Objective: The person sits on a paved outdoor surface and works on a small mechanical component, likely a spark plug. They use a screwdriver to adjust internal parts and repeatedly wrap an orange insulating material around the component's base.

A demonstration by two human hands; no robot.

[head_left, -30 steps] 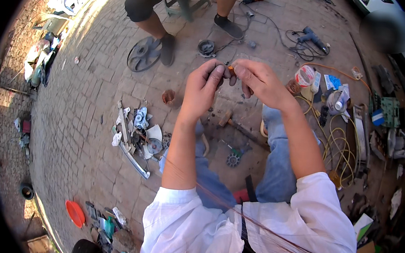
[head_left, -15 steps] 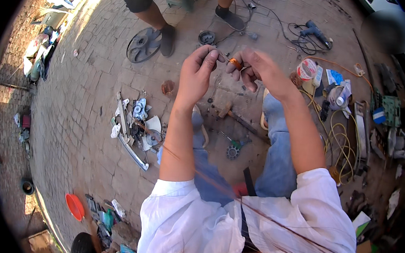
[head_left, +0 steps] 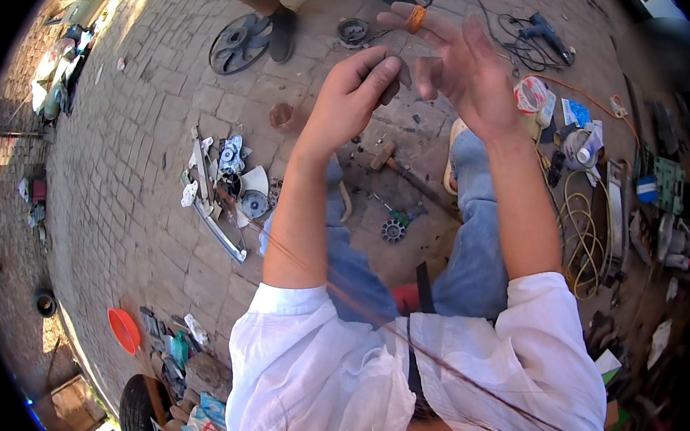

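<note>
My left hand [head_left: 349,101] is raised at the middle of the view, thumb pressed to curled fingers; whatever it grips is too small or hidden to name. My right hand [head_left: 480,84] is higher and to the right, slightly blurred, its fingers spread, with an orange coiled band [head_left: 415,19] around one finger. Below them a wooden-handled hammer [head_left: 411,180] lies on the paving between my legs, near a green-handled tool [head_left: 395,219] and a toothed round part [head_left: 393,231].
Another person's legs [head_left: 279,32] are at the top, beside a fan [head_left: 234,41]. A corded power tool [head_left: 543,38] lies upper right. Scrap metal parts [head_left: 232,182] sit left of me, an orange basin [head_left: 124,329] lower left, and cables [head_left: 578,238] with clutter along the right.
Both hands have moved upward in view. My right hand has separated from my left and opened out, the orange band going up with it. The floor objects appear higher as the view shifted.
</note>
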